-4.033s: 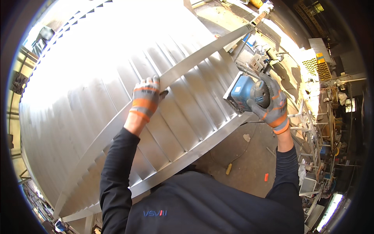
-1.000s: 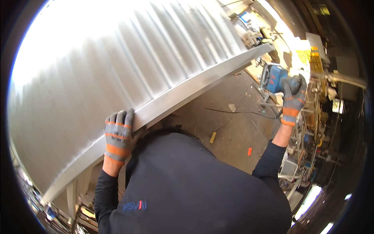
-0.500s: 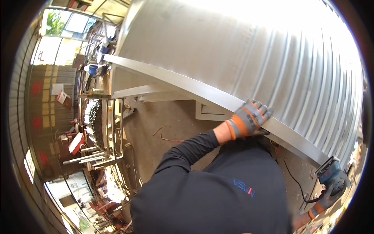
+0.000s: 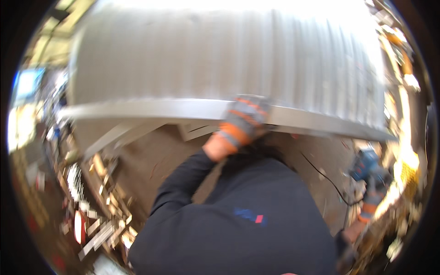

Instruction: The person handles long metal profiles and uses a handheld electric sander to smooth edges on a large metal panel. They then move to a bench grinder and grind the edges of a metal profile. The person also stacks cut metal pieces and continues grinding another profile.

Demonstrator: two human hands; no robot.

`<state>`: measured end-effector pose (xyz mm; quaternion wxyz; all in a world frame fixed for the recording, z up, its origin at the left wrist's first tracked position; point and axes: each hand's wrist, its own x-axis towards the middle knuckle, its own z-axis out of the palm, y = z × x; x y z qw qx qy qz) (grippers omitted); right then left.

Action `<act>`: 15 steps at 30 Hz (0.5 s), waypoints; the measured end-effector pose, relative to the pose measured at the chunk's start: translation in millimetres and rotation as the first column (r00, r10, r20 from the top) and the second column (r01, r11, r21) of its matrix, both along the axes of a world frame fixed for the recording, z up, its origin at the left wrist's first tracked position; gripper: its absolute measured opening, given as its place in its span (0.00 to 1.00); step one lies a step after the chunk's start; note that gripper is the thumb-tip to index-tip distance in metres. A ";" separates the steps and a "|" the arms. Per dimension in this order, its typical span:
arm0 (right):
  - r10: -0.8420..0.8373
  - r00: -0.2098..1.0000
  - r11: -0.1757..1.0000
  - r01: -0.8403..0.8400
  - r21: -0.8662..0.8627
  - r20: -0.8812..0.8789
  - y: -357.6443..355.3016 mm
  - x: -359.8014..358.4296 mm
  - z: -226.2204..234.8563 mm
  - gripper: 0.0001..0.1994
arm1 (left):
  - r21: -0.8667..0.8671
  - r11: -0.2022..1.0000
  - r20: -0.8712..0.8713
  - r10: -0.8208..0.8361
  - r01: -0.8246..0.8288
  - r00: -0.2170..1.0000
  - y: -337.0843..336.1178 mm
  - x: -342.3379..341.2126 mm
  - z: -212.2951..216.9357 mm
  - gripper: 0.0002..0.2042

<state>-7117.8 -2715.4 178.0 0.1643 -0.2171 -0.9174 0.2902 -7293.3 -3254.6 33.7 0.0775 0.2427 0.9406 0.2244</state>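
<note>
My left hand (image 4: 244, 123), in a grey and orange work glove, lies over the long metal edge bar (image 4: 167, 109), its fingers wrapped round the bar. Above the bar spreads a large silvery metal sheet (image 4: 183, 64), ribbed toward its right side. Out at the far right, my right hand (image 4: 378, 181) in a matching glove is closed on a blue power sander (image 4: 363, 163). The sander hangs below the bar's right end, apart from it, and is smeared by motion. A black cord (image 4: 326, 176) runs from the tool toward the floor under the bar.
Below the bar, lighter metal braces (image 4: 114, 133) slant at the left over the brown floor (image 4: 169, 156). Racks with metal lengths (image 4: 98, 240) stand at the left. Blurred yellowish clutter (image 4: 408, 167) lines the right side.
My view has swung, so the metal bar now lies nearly level across it. The sander has come away from the bar's right end. My left hand stays on the bar.
</note>
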 end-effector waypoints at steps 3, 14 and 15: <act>0.077 0.995 0.997 -0.077 -0.009 0.060 -33.8 20.3 14.7 0.38 | 0.030 0.998 -0.275 0.054 -0.047 0.960 -2.2 3.7 -3.6 0.41; -0.051 0.888 0.999 0.043 0.027 0.456 20.2 185.9 -143.8 0.39 | -0.084 0.996 -0.297 0.012 -0.039 0.955 18.6 19.3 -11.2 0.38; -0.069 0.860 0.996 0.085 -0.009 0.505 26.5 203.7 -166.2 0.39 | -0.083 0.995 -0.264 0.024 -0.047 0.964 22.6 21.1 -8.6 0.38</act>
